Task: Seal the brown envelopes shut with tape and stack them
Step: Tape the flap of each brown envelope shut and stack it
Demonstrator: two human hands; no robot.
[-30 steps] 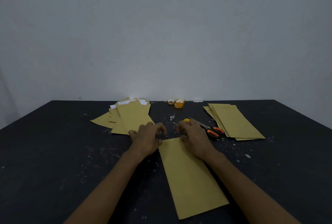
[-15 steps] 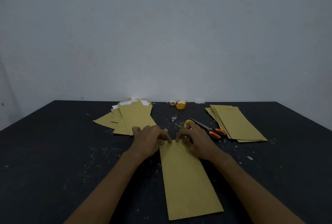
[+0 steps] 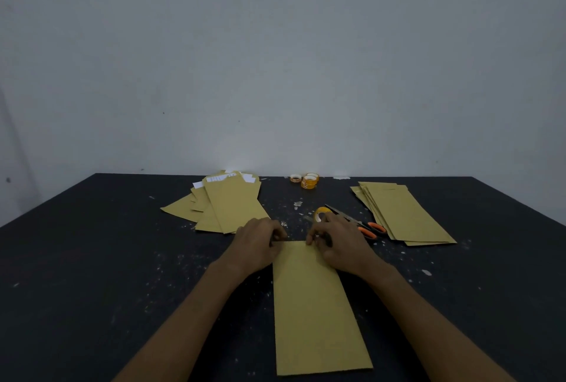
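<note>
A brown envelope (image 3: 318, 305) lies flat on the dark, speckled table (image 3: 92, 259), lengthwise from six to twelve o'clock, directly in front of the person. Both hands are at its far short edge. The left hand (image 3: 257, 246) has its fingers curled, pinching the eleven o'clock corner. The right hand (image 3: 340, 243) pinches the one o'clock corner the same way. The light is dim, so a thin strip of tape may run between the fingertips, but that cannot be told for sure. Just beyond the right hand, a tape roll (image 3: 320, 213) sits beside orange-handled scissors (image 3: 364, 225). A loose pile of envelopes (image 3: 229, 204) with white paper showing spreads at eleven o'clock, and a neater stack (image 3: 401, 216) lies at two o'clock. More small tape rolls (image 3: 307, 181) stand at twelve o'clock by the table's far edge.
</note>
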